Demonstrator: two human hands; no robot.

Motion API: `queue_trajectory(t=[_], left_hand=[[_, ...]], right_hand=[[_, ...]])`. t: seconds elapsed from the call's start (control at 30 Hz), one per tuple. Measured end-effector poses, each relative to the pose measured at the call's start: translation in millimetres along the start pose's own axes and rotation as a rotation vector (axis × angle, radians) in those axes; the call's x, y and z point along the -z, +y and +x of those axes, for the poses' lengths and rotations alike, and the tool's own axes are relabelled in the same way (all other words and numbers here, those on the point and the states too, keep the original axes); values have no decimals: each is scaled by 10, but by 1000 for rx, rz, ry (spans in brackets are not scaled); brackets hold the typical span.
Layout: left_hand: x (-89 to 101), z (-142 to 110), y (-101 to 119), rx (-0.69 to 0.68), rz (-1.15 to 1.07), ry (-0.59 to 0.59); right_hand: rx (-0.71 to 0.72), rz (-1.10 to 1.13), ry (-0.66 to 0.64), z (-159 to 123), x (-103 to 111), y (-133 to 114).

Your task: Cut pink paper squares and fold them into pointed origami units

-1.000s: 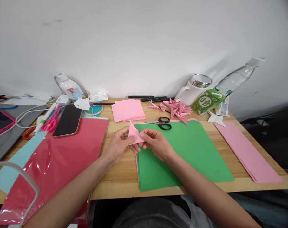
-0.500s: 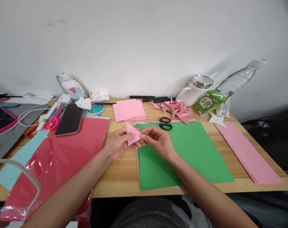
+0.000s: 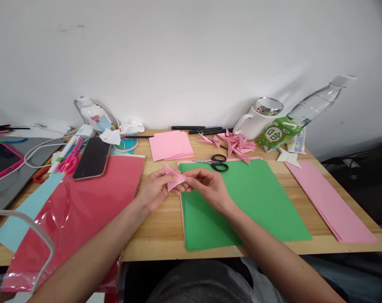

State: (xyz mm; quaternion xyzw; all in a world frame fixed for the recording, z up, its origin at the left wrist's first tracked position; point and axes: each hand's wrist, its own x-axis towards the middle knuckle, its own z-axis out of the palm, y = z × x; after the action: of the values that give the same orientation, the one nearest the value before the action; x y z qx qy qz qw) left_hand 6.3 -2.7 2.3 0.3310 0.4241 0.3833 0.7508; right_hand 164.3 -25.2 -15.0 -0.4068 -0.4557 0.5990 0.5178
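Observation:
A small folded pink paper (image 3: 176, 180) with pointed corners is between my hands, above the wooden table. My left hand (image 3: 155, 189) pinches its left part, thumb on top. At its right corner, the thumb and fingers of my right hand (image 3: 206, 186) are closed on the paper. Behind my hands lies a stack of square pink sheets (image 3: 171, 145). Black-handled scissors (image 3: 219, 163) rest at the back edge of a green paper stack (image 3: 250, 206). Several folded pink paper pieces (image 3: 240, 146) are heaped near the wall.
On the left, a phone (image 3: 92, 159) lies on red paper (image 3: 93, 202) in clear wrapping, beside pink scissors (image 3: 71, 158). A white mug (image 3: 257, 120), a green packet (image 3: 277, 134) and a tilted bottle (image 3: 319, 101) stand back right. Pink strips (image 3: 331, 202) lie right.
The pink paper has changed from a plain triangle to a shape with a notch between its points, its right side drawn inward. Both hands stay in nearly the same place.

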Motion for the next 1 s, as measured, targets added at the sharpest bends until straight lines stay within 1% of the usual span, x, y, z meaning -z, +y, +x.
queue_trajectory(t=[0.1,0.2,0.33,0.4,0.57,0.7,0.77,0.83,0.93,1.0], left_hand=[[21,5,37,93,-109,15],[20,-3,43,135,-156,17],[3,-11,37,149,-166,7],[-2,-11,39,160,-184,11],[0,-5,46,195,-204,20],[1,2,42,210,-184,10],[3,-1,44,178,-158,-11],[6,-11,51,114,-107,-55],[5,-35,61,17,17,-137],[-2,-49,60,-37,91,-157]], right_hand=[[67,-18,-11,-13,-1,8],[96,-47,9,-20,4,34],[180,-102,50,-24,13,60],[227,-164,59,-27,19,49],[390,-400,51,-49,33,-24],[448,-459,40,-71,32,-45],[410,-413,20,-68,33,-40],[278,-286,-11,-45,43,-33],[-69,-25,-67,10,76,-25],[-290,80,-125,37,99,-23]])
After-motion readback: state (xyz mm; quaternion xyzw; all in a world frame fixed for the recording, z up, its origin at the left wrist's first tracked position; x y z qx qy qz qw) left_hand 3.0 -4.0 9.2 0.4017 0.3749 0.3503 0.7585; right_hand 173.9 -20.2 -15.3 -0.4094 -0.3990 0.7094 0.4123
